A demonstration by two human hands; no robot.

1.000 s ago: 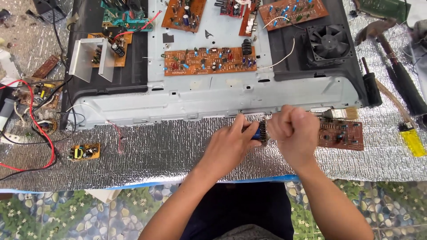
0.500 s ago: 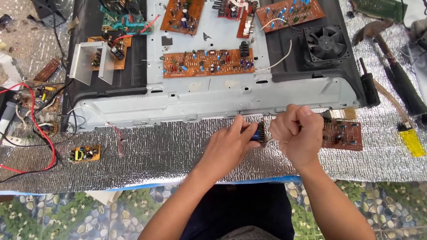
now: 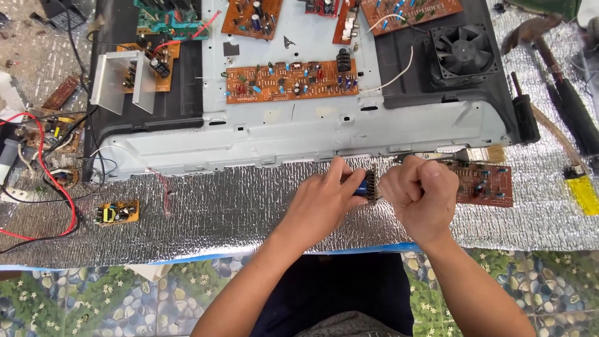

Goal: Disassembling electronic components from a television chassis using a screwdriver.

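Note:
My left hand pinches a small blue part with a row of thin metal pins over the silver foil mat. Closed in a fist just right of the part, my right hand has its fingers against the pins; whatever it may hold is hidden. Both hands hover just in front of the grey metal chassis. A brown circuit board lies on the mat beside my right hand, and a paintbrush rests just behind it.
Several orange circuit boards and a black fan sit on the chassis. A small yellow board lies at left near red and black wires. A hammer and a yellow lighter lie at right.
Both hands stay together at the part. My right hand has shifted slightly, its fist turning against the pins. Nothing else has moved.

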